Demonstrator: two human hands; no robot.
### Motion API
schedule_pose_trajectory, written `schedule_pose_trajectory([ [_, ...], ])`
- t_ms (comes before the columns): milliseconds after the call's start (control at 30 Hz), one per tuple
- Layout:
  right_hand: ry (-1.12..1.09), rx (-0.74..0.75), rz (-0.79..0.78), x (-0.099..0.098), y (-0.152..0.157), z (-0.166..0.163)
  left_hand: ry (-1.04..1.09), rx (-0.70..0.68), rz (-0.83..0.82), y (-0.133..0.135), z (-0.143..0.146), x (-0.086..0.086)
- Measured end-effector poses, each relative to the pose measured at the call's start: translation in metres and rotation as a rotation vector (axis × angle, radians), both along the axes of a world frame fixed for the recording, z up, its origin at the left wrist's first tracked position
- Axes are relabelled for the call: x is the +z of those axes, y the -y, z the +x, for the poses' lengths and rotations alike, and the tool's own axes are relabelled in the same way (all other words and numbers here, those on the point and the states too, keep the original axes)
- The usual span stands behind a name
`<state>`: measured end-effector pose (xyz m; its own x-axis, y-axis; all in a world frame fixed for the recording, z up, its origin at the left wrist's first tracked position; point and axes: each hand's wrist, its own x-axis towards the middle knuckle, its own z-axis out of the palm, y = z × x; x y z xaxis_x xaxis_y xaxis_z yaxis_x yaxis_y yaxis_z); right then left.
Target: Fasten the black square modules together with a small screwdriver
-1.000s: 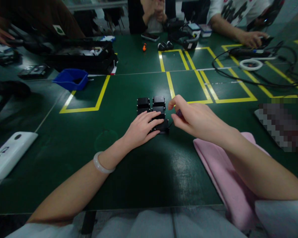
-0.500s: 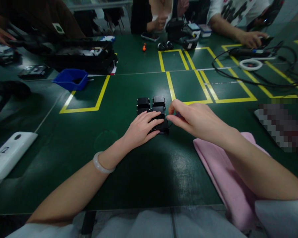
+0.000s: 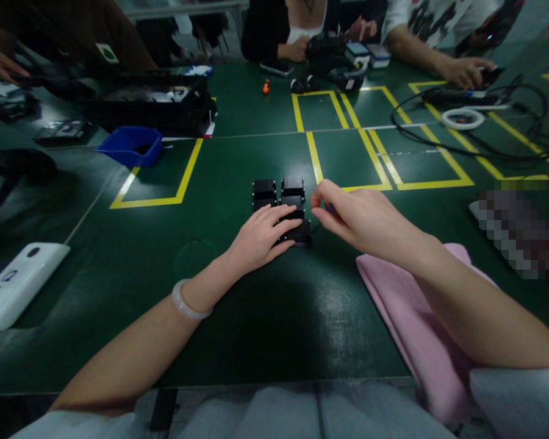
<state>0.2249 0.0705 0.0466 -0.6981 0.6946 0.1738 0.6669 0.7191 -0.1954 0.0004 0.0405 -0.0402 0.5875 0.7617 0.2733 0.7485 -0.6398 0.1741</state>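
A cluster of small black blocks (image 3: 279, 191) sits on the green table (image 3: 238, 292) in front of me. My left hand (image 3: 260, 236) lies on the nearer blocks with its fingers stretched flat over them, a pale bangle on the wrist. My right hand (image 3: 359, 219) hovers just right of the cluster, thumb and fingers pinched on a small dark thing that I cannot make out. Its fingertips are close to the right-hand blocks.
A pink cloth (image 3: 407, 311) lies under my right forearm. A blue bin (image 3: 130, 146) and a black case (image 3: 155, 107) stand at the far left, a white device (image 3: 16, 283) near left. Cables and a white ring (image 3: 462, 119) lie far right. Other people's hands work at the far edge.
My right hand has shifted slightly left toward the blocks, its pinch closing. My left hand has stayed put. People at the far edge have moved their hands.
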Motion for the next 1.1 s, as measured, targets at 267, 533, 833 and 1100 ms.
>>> schedule_pose_trajectory([
  [267,-0.007,-0.019,0.002,-0.0013,-0.0009,0.0002,0.009,-0.002,-0.002,0.0002,0.0,0.0],
  [533,-0.012,-0.027,-0.009,-0.0007,-0.0005,0.0002,0.0,-0.001,0.01,-0.0002,0.0002,-0.0005],
  [833,-0.029,-0.023,-0.03,-0.0003,0.0,-0.0008,0.005,-0.003,0.01,0.0004,0.0003,-0.0002],
  [1100,-0.024,-0.007,-0.04,-0.0017,-0.0008,-0.0003,0.007,-0.001,0.006,0.0002,0.0006,-0.0003],
])
